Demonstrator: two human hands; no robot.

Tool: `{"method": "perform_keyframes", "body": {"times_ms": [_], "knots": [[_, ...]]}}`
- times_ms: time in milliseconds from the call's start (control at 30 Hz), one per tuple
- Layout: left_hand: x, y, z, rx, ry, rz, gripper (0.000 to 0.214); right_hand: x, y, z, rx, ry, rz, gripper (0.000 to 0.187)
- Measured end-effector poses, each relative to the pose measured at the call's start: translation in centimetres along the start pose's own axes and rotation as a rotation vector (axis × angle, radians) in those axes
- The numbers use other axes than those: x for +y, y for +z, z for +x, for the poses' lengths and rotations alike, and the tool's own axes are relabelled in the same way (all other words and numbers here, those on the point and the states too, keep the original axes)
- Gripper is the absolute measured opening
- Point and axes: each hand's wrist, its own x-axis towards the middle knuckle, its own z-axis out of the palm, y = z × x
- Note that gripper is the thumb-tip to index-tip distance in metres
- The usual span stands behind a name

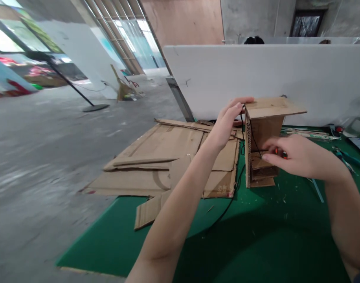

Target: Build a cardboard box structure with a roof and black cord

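A small open-fronted cardboard box [247,153] with inner layers at its base stands upright on the green table. My left hand [231,114] grips its upper left edge, fingers reaching behind the top panel. A thin black cord [241,147] hangs beside that edge and trails down onto the table. Another length runs inside the box to my right hand [294,155], which is closed in front of the opening, thumb and fingertips at the cord's end. Something small, orange and black [281,152], shows among the right fingers; its kind is unclear.
Flat cardboard sheets [180,141] cover the left of the green table [274,236], overhanging its edge. Pliers [349,159] and thin sticks [309,133] lie on the right. A white partition [256,70] rises behind. A black stand [96,107] is on the floor.
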Motion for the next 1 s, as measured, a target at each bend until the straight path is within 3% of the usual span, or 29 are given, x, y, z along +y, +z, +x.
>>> {"method": "perform_keyframes", "body": {"times_ms": [200, 300, 367, 433, 533, 667, 833, 1000], "knots": [[0.3, -0.5, 0.3, 0.055, -0.024, 0.074, 0.039, -1.4, 2.4, 1.9, 0.320, 0.065, -0.105, 0.026], [-0.3, -0.6, 0.7, 0.058, 0.002, 0.106, 0.039, -1.7, 2.1, 1.3, 0.517, -0.056, -0.228, 0.027], [-0.8, -0.7, 0.9, 0.049, 0.062, 0.134, 0.036, -1.7, 1.7, 0.8, 0.711, -0.132, -0.318, 0.016], [-1.1, -0.8, 1.0, 0.038, 0.137, 0.165, 0.031, -1.5, 1.3, 0.6, 0.827, -0.140, -0.418, 0.019], [-1.2, -0.9, 0.9, 0.033, 0.189, 0.205, 0.031, -0.7, 0.9, 1.0, 0.821, -0.118, -0.499, 0.036], [-0.6, -1.2, 0.5, 0.069, 0.177, 0.270, 0.037, 0.3, 1.2, 1.8, 0.785, -0.143, -0.502, 0.035], [0.7, -1.6, -0.2, 0.172, 0.246, 0.258, 0.035, 0.6, 1.7, 2.1, 0.846, -0.135, -0.611, 0.037], [2.6, -1.2, -1.2, 0.131, 0.268, 0.182, 0.029, 0.8, 1.9, 2.2, 0.891, -0.112, -0.633, 0.037]]}}
